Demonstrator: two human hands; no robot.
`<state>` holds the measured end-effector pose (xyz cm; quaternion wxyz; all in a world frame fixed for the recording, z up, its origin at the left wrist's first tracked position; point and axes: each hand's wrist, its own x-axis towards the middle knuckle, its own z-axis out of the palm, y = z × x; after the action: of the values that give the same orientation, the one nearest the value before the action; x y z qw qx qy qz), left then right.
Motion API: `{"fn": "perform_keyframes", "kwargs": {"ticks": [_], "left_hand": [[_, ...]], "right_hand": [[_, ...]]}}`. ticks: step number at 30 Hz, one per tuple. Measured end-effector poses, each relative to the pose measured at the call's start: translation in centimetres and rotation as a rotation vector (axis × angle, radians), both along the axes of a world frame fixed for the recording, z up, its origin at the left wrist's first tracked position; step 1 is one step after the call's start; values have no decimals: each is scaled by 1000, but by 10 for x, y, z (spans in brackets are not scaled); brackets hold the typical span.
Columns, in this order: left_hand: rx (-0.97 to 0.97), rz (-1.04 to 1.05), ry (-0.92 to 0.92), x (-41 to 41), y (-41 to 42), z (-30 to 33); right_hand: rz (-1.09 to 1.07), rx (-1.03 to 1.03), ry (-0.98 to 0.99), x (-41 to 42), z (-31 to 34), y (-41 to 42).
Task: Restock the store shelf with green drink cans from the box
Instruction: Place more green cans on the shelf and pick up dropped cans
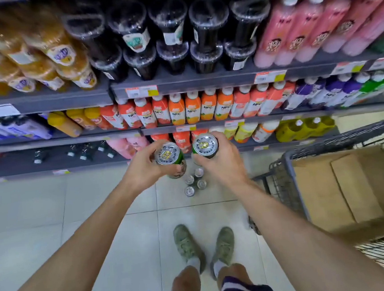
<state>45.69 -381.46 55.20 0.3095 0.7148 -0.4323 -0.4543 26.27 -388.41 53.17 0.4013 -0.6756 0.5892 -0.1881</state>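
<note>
A person's left hand (145, 170) and right hand (222, 163) each hold a green can (169, 157) upright, fingers clamped around it, before a store shelf (207, 125) of juice bottles (177, 110) labelled "NFC". Four cans (195, 181) stand on the floor (75, 202) beside a cardboard box (352, 189).

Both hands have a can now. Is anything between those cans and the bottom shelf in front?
Nothing visible blocks them. The left hand and right hand hold their cans before the bottom shelf. Four cans stand on the floor below, off the path.
</note>
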Motion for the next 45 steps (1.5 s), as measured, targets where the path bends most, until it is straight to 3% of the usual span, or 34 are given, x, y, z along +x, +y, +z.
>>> {"fn": "perform_keyframes", "kwargs": {"ticks": [16, 26, 45], "left_hand": [[-354, 245, 56, 11, 1, 176], [-571, 90, 43, 15, -42, 253], [-677, 5, 37, 38, -114, 281]], "right_hand": [[-76, -179, -348, 11, 175, 6], [-73, -320, -427, 22, 248, -27], [-170, -349, -491, 50, 284, -84]]}}
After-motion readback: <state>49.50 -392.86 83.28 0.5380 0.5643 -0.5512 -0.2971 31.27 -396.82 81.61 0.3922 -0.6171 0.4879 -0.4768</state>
